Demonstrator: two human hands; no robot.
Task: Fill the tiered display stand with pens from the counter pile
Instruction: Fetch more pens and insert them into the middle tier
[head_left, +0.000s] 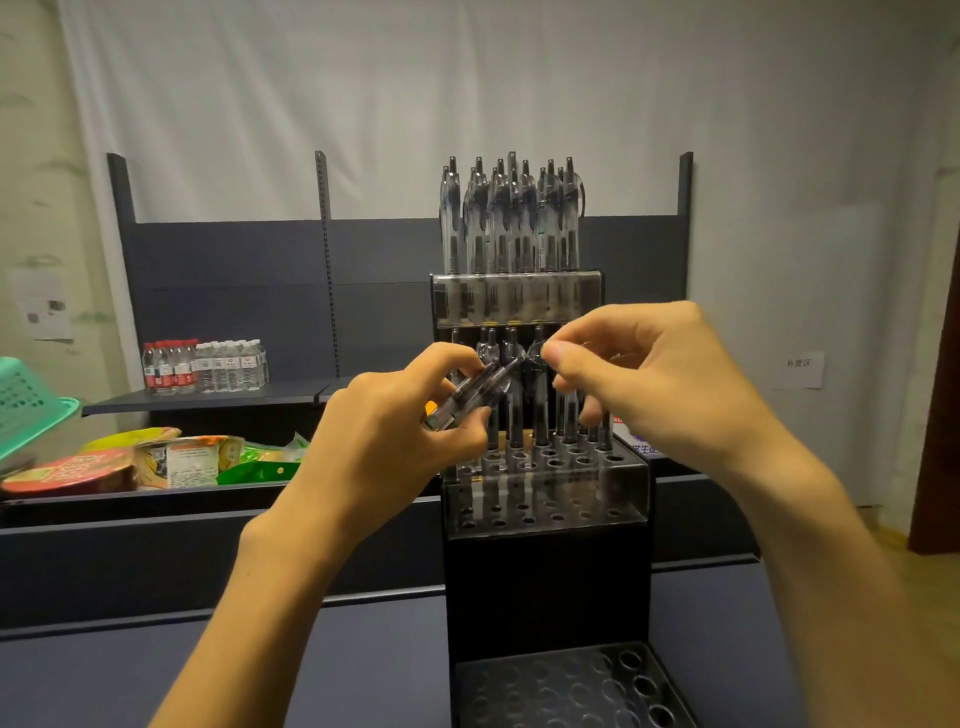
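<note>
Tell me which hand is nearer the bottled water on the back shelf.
Left. The left hand, gripping a bunch of pens, sits just right of the bottled water; the right hand is farther right, before the stand.

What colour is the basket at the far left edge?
The basket is mint green with a lattice wall, seen in the head view.

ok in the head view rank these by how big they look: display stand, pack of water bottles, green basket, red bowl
1. display stand, by far the largest
2. pack of water bottles and red bowl: alike, and the bowl is nearer, so unranked
3. green basket: cut off by the frame edge, true size unclear
</note>
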